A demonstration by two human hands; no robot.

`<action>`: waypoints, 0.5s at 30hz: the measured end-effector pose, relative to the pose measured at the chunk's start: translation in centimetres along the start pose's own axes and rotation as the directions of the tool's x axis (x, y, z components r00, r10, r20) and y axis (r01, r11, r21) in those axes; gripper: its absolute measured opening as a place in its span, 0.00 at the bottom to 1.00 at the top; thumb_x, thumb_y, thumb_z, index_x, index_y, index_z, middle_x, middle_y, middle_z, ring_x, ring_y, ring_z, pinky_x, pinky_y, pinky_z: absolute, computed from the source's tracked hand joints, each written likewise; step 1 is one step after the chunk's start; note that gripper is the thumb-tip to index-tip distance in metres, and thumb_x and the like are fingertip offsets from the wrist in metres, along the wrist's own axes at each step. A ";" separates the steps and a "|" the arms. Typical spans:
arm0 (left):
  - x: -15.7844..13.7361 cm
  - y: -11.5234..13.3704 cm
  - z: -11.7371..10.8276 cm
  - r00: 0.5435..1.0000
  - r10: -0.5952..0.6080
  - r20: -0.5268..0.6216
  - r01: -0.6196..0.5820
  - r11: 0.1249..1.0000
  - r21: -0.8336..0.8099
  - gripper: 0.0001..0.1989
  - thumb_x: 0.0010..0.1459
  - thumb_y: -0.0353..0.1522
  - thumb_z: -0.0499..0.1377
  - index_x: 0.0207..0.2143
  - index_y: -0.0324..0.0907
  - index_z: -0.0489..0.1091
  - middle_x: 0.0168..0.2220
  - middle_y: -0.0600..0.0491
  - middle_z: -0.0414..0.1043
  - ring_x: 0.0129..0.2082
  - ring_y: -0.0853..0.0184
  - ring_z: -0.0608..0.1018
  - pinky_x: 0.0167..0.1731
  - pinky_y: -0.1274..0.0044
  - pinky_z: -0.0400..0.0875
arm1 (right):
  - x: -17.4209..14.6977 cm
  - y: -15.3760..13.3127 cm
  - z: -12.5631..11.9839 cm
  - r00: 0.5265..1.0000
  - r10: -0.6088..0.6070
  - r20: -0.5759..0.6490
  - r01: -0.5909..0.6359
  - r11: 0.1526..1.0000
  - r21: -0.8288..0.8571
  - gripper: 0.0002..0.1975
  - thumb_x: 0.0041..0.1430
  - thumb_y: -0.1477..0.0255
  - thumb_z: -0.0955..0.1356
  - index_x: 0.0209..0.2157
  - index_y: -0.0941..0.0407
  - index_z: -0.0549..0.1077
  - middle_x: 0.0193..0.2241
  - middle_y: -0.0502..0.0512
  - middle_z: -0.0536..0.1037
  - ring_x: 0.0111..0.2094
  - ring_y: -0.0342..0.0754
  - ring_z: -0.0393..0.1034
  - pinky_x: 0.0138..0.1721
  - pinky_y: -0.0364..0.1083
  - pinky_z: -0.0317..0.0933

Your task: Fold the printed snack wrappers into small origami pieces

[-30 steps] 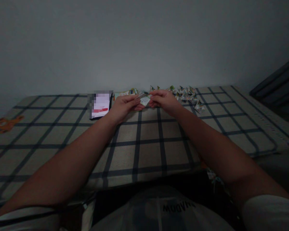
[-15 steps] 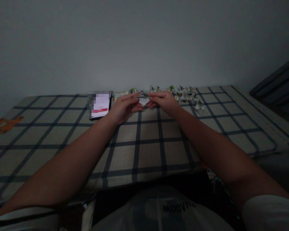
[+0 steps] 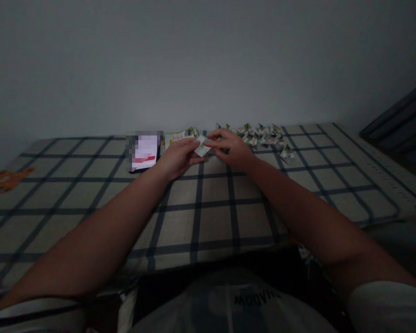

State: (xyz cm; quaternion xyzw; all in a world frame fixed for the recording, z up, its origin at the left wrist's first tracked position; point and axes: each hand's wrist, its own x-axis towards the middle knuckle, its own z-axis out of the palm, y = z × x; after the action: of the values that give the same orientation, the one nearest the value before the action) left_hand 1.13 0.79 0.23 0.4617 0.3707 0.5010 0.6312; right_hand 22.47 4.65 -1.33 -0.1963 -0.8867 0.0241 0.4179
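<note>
Folded paper piece [image 3: 201, 147] is between the two hands, raised over the far part of the checked cloth [image 3: 213, 222]. It appears small and diamond-shaped, pale with greenish print; the fold lines are too small to read.

Left hand [image 3: 178, 155]: pinching the paper at its left side, thumb lying on top, other fingers beneath.

Right hand [image 3: 233, 148]: at the right side of the paper, index finger and thumb somewhat spread, a fingertip at the right corner. Cannot tell whether these fingers pinch the paper or only touch it.

Surroundings: just beyond the left hand lie printed sheets [image 3: 180, 135], partly hidden by it. Left of these, a dark-edged device [image 3: 146, 155] lies on the cloth with its screen lit, part of the display pixelated. Beyond and to the right of the right hand, a cluster of folded pieces [image 3: 265, 135] with pointed corners; one single piece [image 3: 287, 153] is set nearer the person. Orange patterned shape [image 3: 10, 178] at the far left of the cloth. Grey wall [image 3: 208, 64] behind; light dim. Lettering along the cloth's right border is blurred.
</note>
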 end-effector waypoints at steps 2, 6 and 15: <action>0.0 -0.2 -0.2 0.999 0.027 0.019 -0.028 0.999 0.021 0.08 0.57 0.32 0.69 0.36 0.37 0.76 0.31 0.52 0.78 0.27 0.72 0.79 0.33 0.79 0.80 | 0.0 -0.4 -0.1 1.000 -0.004 0.005 0.004 1.000 0.009 0.19 0.64 0.77 0.65 0.52 0.53 0.80 0.52 0.60 0.74 0.52 0.51 0.70 0.55 0.54 0.66; 0.0 -0.3 -0.2 1.000 0.009 0.022 -0.010 0.998 0.066 0.11 0.55 0.34 0.72 0.35 0.37 0.76 0.31 0.52 0.78 0.26 0.74 0.78 0.30 0.83 0.78 | 0.1 -0.9 -0.2 1.000 -0.026 0.011 0.025 0.999 0.039 0.14 0.64 0.68 0.70 0.50 0.53 0.80 0.52 0.61 0.72 0.54 0.54 0.67 0.57 0.56 0.63; -0.1 -0.3 0.0 0.999 -0.041 0.022 0.038 0.996 0.086 0.07 0.55 0.30 0.69 0.34 0.36 0.76 0.28 0.52 0.77 0.25 0.73 0.78 0.26 0.85 0.76 | 0.2 -0.7 -0.1 0.999 0.007 0.034 -0.009 0.997 0.076 0.10 0.64 0.62 0.72 0.39 0.52 0.82 0.46 0.58 0.73 0.51 0.53 0.67 0.55 0.57 0.60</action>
State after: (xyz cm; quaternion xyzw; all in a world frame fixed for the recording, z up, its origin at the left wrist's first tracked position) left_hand 1.25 0.69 -0.06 0.4868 0.3933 0.4666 0.6251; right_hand 22.15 4.06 -0.98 -0.1834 -0.8913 0.0628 0.4099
